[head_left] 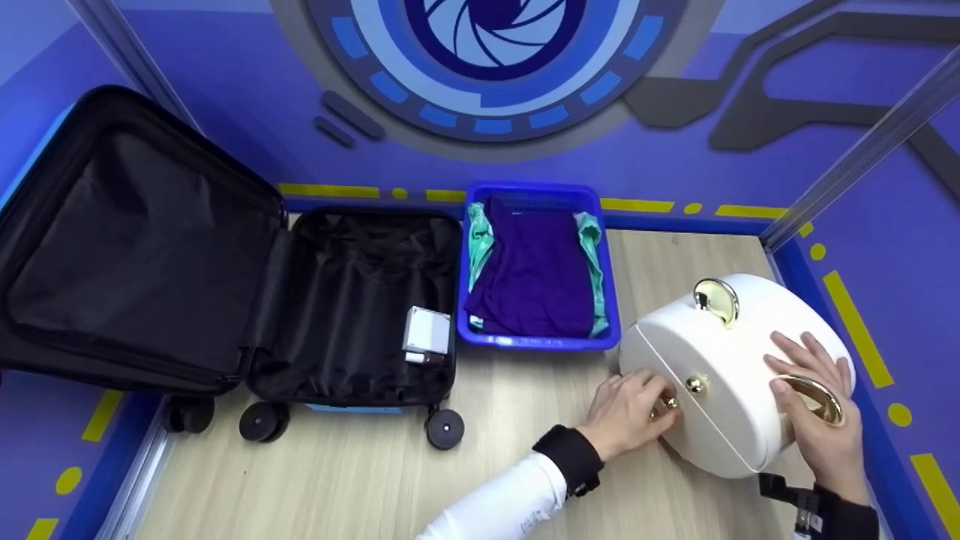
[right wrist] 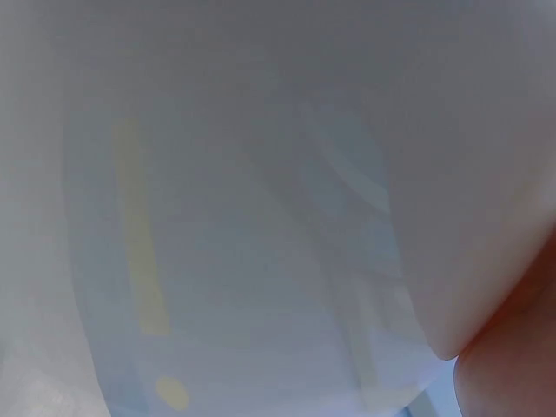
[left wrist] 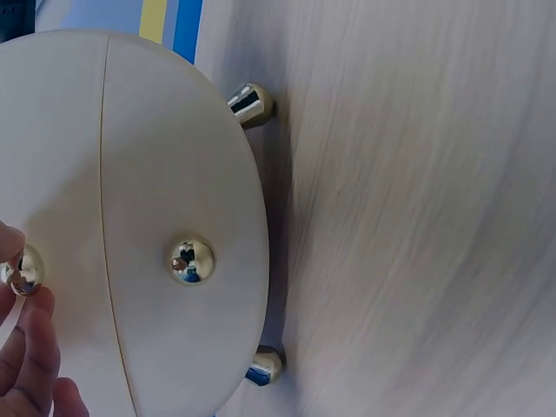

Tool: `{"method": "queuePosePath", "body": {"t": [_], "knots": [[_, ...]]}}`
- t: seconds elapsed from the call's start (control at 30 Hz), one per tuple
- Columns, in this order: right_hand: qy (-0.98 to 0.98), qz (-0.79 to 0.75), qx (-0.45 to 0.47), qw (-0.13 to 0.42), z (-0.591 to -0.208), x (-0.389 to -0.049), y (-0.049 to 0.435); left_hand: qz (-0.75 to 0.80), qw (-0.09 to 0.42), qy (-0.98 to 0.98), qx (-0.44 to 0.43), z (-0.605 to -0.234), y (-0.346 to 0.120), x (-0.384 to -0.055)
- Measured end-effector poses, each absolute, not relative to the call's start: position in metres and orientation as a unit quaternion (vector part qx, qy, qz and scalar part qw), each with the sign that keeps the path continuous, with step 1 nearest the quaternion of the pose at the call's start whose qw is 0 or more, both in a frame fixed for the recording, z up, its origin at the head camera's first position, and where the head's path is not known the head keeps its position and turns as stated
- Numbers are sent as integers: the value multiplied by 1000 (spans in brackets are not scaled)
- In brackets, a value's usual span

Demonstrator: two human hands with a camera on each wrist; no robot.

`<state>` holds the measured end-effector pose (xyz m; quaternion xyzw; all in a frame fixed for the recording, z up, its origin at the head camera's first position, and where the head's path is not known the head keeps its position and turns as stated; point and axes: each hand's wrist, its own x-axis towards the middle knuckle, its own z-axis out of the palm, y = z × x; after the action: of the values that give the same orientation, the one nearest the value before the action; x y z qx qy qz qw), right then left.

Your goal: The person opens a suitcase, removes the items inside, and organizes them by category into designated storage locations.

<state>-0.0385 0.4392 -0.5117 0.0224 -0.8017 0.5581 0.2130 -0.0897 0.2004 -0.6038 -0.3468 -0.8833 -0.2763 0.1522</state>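
Note:
A white, drum-shaped box [head_left: 739,349] with gold trim sits on the table's right side, its front split by a seam. My left hand [head_left: 626,412] is at the front, thumb and fingers pinching one round gold knob [left wrist: 23,269]. The other gold knob [left wrist: 189,261] is free, across the seam. My right hand [head_left: 825,409] rests on the box, fingers extended over the white surface and thumb beside a gold ring [head_left: 814,397]. A second gold ring [head_left: 718,301] stands farther back. In the right wrist view, the glossy white wall [right wrist: 261,217] fills most of the picture.
An open black suitcase [head_left: 360,292] lies at the left, a small white box [head_left: 427,330] inside it. Between suitcase and drum-shaped box stands a blue basket [head_left: 540,343] with folded purple cloth [head_left: 536,270] and green fabric. Printed blue-purple panels [head_left: 525,154] enclose the table.

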Motion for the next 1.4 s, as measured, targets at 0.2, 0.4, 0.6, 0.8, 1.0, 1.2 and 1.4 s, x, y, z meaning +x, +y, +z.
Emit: {"method": "queuePosePath", "body": {"t": [0.2, 0.4, 0.6, 0.8, 1.0, 1.2, 1.4], "knots": [[-799, 561, 27, 212, -513, -39, 442, -309, 148, -876, -340, -605, 200, -87], [-803, 560, 32, 200, -510, -37, 441, -323, 125, -878, -330, -602, 197, -84], [-809, 556, 17, 193, -506, -36, 442, -333, 123, -875, -328, -602, 190, -76], [-810, 554, 13, 194, -505, -37, 441, -351, 142, -866, -327, -607, 169, -65], [-812, 549, 19, 197, -506, -37, 440, -375, 164, -850, -331, -610, 145, -51], [-802, 561, 39, 201, -507, -37, 441, -389, 169, -847, -322, -614, 132, -39], [-802, 561, 42, 200, -508, -38, 443, -378, 160, -853, -323, -611, 130, -35]]}}
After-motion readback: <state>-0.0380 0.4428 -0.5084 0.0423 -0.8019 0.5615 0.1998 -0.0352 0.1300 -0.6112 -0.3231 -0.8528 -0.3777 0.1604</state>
